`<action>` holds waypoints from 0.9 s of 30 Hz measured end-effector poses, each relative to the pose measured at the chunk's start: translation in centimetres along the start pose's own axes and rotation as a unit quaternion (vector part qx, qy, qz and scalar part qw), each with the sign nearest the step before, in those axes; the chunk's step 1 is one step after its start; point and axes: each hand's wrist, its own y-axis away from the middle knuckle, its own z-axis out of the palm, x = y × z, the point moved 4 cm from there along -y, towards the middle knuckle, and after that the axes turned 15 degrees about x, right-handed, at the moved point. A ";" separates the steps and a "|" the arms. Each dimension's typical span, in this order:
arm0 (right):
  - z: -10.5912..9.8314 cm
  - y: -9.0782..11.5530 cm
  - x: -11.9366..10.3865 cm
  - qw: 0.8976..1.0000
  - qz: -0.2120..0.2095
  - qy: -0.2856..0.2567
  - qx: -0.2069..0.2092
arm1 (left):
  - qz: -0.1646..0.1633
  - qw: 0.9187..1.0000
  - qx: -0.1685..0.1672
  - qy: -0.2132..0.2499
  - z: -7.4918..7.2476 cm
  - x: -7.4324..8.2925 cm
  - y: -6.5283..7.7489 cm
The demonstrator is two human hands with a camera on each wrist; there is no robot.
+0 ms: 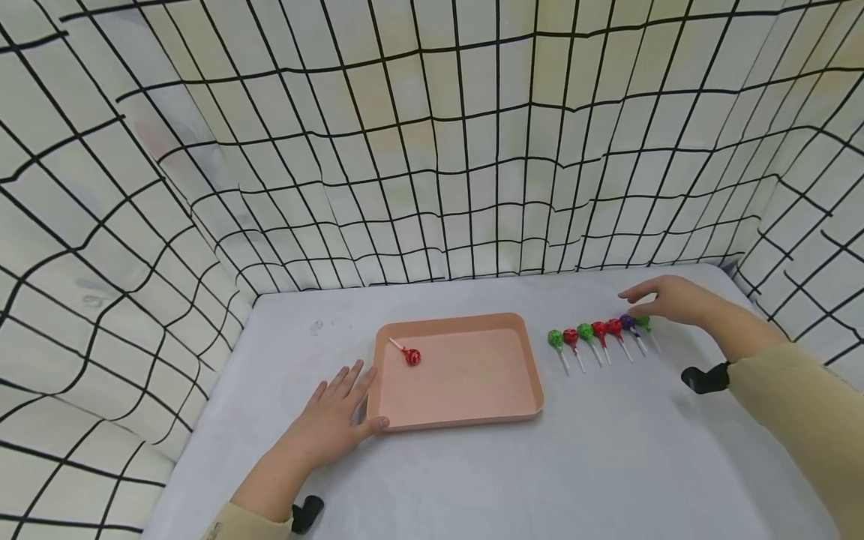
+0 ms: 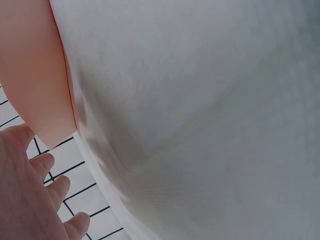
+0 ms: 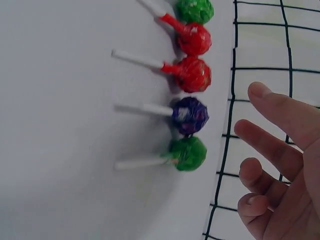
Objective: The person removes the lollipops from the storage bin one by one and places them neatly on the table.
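Note:
My left hand (image 1: 331, 429) lies with straight, spread fingers at the left side of a pink tray (image 1: 466, 382), thumb by its near left corner. One red lollipop (image 1: 413, 357) rests inside the tray, near its left end. To the right of the tray, several green, red and purple lollipops lie in a row, sticks pointing toward me. My right hand (image 1: 678, 300) hovers by the row's right end, fingers loosely bent and holding nothing. Nearest to it are a green lollipop (image 3: 188, 153) and a purple lollipop (image 3: 190, 115); in the right wrist view a gap separates them from the fingers.
A white cloth covers the table (image 1: 459, 480). White walls with a black grid (image 1: 466, 172) enclose its back and sides. A black wrist device (image 1: 705, 379) sits at my right sleeve, and another black device (image 1: 307, 514) at the left.

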 end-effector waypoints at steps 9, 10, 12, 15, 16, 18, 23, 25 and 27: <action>0.9 -0.7 -3.6 0.999 -0.033 -0.014 -0.010 | 0.004 1.000 0.000 0.003 -0.5 0.2 0.0; 1.0 -0.8 -4.0 0.999 -0.034 -0.017 -0.011 | 0.005 1.000 0.000 0.002 -0.5 0.2 0.0; 1.2 -1.0 -4.7 0.999 -0.035 -0.023 -0.012 | 0.005 1.000 0.000 0.000 -0.4 0.2 -0.1; 1.4 -1.3 -5.7 0.999 -0.039 -0.032 -0.014 | 0.002 1.000 -0.002 -0.001 -0.3 0.1 -0.1; 1.6 -1.4 -6.1 0.999 -0.039 -0.035 -0.016 | 0.000 1.000 -0.002 -0.001 -0.2 0.1 -0.1; 1.9 -1.7 -6.6 0.998 -0.040 -0.038 -0.020 | -0.003 1.000 -0.003 -0.002 -0.2 0.1 -0.1; 2.9 -2.3 -7.4 0.997 -0.041 -0.051 -0.030 | -0.003 1.000 -0.003 0.000 -0.3 0.1 -0.1; 3.1 -2.3 -7.8 0.997 -0.046 -0.058 -0.032 | -0.002 1.000 -0.002 0.000 -0.2 0.0 -0.1; 3.3 -2.4 -8.3 0.996 -0.051 -0.066 -0.033 | -0.001 1.000 -0.001 -0.001 -0.1 0.0 -0.1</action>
